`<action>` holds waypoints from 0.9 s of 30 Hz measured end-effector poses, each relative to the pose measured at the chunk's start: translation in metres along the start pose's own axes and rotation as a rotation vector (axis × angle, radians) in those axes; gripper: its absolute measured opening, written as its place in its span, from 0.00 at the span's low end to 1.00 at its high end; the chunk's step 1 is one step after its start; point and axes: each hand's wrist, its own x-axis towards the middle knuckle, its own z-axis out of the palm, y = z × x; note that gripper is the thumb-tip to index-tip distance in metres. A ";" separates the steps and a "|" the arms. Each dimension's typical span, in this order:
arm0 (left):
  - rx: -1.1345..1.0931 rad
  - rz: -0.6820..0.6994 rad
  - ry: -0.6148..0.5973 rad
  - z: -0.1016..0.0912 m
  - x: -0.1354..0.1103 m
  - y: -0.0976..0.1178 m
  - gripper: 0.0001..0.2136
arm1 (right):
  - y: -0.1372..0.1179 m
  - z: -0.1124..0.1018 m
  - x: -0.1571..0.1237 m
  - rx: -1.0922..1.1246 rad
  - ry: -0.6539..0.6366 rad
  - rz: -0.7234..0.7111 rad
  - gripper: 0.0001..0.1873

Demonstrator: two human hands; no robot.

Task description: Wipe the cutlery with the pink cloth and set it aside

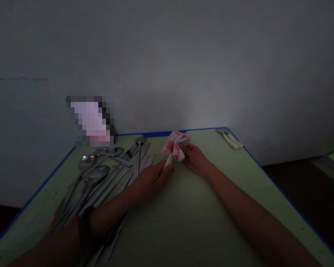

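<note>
Clock centered on left grip, 12 = toward wall. Left grip: closed around the handle, pale, angled up toward 1 o'clock. Right grip: at 2 o'clock, pinching the cloth, pink and white, bunched. Cloth is wrapped over the handle's far end, so can't tell what kind of utensil it is. Both grips sit just beside each other, cloth between them, over the middle of the surface.

Wristband, dark, on left wrist at 8 o'clock. Left forearm crosses over the pile and hides part of it. Pile: metal cutlery, mostly long flat pieces, running from 7 round to 11 o'clock. Spoon at 11, bowl pointing away toward the wall. More round bowls at 9 to 10, incl. a shiny one. Too dim to count.

At 2 o'clock, well apart from the pile: pale-handled pair, lying side by side near the far corner, metal heads toward 10, handles toward 4.

Surface: light green, blue edge. Pixelated object at 10, by the far-left corner, details unreadable. Gray wall at 12. Dark floor at 3 to 4.
</note>
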 end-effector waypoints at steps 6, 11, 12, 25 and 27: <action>0.077 -0.005 -0.038 -0.001 -0.001 0.003 0.17 | 0.002 0.001 0.001 -0.065 0.018 0.013 0.11; 0.086 0.008 -0.020 0.000 -0.001 0.002 0.17 | 0.002 -0.001 0.000 -0.046 0.002 0.004 0.06; 0.092 0.011 -0.015 0.001 -0.001 0.001 0.17 | 0.002 -0.002 0.000 -0.047 0.003 0.003 0.06; 0.070 0.019 -0.025 0.000 -0.003 0.003 0.16 | -0.002 -0.001 0.004 0.126 0.074 0.080 0.01; 0.046 0.016 -0.015 0.000 -0.003 0.003 0.17 | -0.004 0.000 0.004 0.171 0.033 0.082 0.02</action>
